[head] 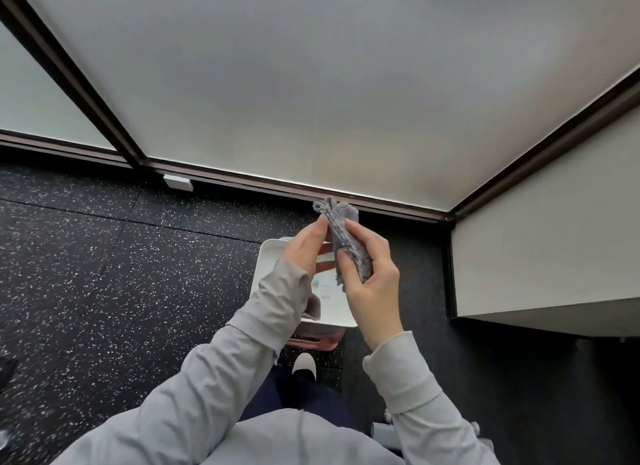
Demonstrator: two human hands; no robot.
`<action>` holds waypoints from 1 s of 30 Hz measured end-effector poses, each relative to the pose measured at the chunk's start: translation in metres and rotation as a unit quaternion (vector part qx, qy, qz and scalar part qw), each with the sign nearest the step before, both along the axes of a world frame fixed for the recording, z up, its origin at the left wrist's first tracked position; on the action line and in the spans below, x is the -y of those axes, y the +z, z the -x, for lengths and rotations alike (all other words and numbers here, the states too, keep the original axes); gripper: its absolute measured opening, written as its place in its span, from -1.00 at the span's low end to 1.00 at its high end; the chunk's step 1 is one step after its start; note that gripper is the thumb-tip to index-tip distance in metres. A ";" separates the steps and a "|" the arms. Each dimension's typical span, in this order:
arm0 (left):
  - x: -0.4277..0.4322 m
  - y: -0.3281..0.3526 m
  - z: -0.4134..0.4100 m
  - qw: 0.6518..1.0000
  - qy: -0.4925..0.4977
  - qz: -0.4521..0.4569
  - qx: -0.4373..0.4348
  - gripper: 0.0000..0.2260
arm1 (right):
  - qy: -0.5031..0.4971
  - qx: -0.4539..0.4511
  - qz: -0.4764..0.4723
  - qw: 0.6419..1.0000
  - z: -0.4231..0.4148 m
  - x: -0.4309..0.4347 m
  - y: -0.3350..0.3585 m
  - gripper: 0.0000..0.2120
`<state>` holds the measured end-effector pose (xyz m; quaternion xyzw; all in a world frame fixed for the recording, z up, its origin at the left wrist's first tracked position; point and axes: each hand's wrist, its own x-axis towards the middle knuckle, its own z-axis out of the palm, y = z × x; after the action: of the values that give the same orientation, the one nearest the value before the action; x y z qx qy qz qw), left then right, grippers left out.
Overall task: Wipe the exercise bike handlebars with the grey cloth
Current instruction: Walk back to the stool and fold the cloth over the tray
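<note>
I hold the grey cloth point(341, 234), fluffy and bunched into a strip, in front of me above the floor. My right hand point(369, 274) grips its lower part between thumb and fingers. My left hand point(306, 248) pinches the cloth's upper left side with its fingertips. The cloth's frayed top end sticks up past both hands. No exercise bike or handlebars show in this view.
Below my hands a white tray point(268, 256) with some items in it rests on a pink stand point(311, 343). The floor point(104, 274) is black speckled rubber. Frosted glass panels in dark frames point(242, 182) stand ahead; a white wall block point(540, 256) juts out at right.
</note>
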<state>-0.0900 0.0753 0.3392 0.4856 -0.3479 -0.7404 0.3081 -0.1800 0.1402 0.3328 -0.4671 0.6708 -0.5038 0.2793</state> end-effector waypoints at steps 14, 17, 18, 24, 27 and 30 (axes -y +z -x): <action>0.030 -0.003 -0.021 0.999 0.022 -0.022 -0.010 -0.76 | -0.009 0.043 -0.040 0.998 -0.012 0.029 -0.013 -0.61; 0.033 -0.007 -0.024 0.999 0.029 -0.041 -0.014 -0.76 | -0.041 0.106 -0.071 0.991 -0.009 0.032 -0.018 -0.66; 0.034 -0.009 -0.025 0.998 0.032 -0.050 -0.017 -0.75 | -0.055 0.123 -0.092 0.987 -0.006 0.032 -0.021 -0.72; 0.046 -0.034 -0.034 0.985 0.098 -0.135 -0.045 -0.67 | -0.099 0.342 -0.151 0.922 0.014 0.038 -0.037 -0.83; 0.048 -0.049 -0.031 0.984 0.107 -0.144 -0.023 -0.63 | -0.069 0.360 -0.157 0.917 0.019 0.040 -0.046 -0.82; 0.048 -0.070 -0.033 0.993 0.029 -0.112 0.038 -0.47 | -0.027 0.341 -0.166 0.925 0.026 0.039 -0.059 -0.78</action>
<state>-0.0574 0.0275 0.2694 0.5546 -0.2602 -0.7463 0.2601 -0.2064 0.1010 0.2736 -0.1958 0.6212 -0.5215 0.5512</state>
